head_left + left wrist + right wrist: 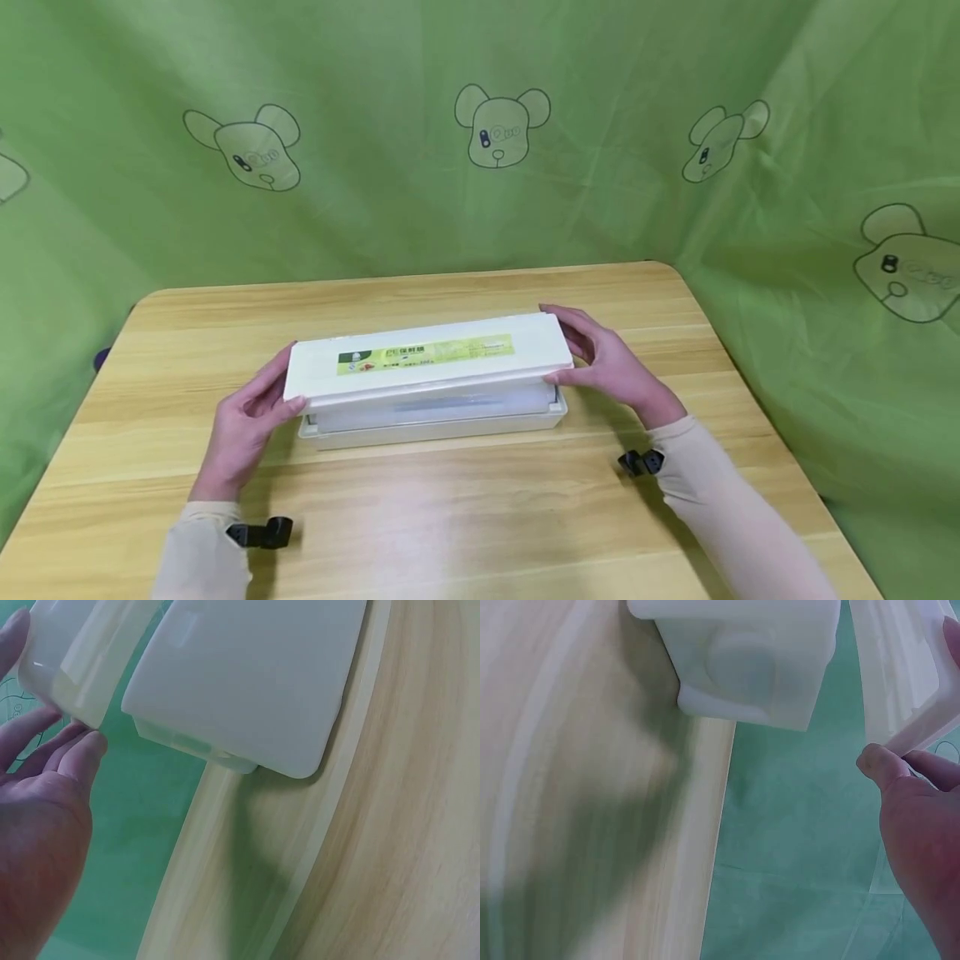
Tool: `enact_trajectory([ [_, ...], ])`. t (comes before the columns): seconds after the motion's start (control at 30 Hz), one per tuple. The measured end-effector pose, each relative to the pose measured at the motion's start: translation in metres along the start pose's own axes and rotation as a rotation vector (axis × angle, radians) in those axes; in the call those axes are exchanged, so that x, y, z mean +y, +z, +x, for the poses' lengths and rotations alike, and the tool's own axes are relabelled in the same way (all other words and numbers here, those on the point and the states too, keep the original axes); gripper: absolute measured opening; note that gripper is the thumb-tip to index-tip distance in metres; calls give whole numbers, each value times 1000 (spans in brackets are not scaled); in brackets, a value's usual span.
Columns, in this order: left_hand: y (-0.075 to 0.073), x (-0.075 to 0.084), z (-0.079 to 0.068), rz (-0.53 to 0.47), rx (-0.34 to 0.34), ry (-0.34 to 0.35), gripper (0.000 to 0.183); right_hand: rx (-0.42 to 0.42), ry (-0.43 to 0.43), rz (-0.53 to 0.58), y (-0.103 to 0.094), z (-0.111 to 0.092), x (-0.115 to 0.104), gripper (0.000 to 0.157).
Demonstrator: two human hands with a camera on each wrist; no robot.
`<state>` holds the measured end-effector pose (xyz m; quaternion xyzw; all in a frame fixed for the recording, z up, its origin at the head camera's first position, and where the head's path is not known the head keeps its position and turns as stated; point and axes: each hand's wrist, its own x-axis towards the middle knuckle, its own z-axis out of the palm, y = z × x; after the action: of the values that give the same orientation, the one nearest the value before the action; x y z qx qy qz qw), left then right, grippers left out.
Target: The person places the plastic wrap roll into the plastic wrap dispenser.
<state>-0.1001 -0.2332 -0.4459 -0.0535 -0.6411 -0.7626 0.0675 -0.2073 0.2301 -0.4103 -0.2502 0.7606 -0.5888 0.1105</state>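
Green fabric printed with outlined bear heads [420, 229] fills the background behind a pale wood-grain counter [450, 517]. At the centre of the head view, a long white rectangular plastic box [442, 432] rests on it, and a white plastic lid [435, 377] with a yellow-green label is held above it. The left hand [243, 418] and right hand [611, 364] each pinch one end of the lid in their grip. Something bluish-white shows beneath the lid; contents or inner wall, I cannot tell. Both wrist views cut off box and lid.
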Motion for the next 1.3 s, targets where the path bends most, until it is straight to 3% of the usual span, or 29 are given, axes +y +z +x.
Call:
enact_trajectory([
  [0.63,-4,0,-9,-9,-32,-2,60,-75,-9,-48,5,-26,2,93],
  [1.3,-3,-6,-11,-8,-75,-30,63,-71,41,-34,8,-37,15,93],
])
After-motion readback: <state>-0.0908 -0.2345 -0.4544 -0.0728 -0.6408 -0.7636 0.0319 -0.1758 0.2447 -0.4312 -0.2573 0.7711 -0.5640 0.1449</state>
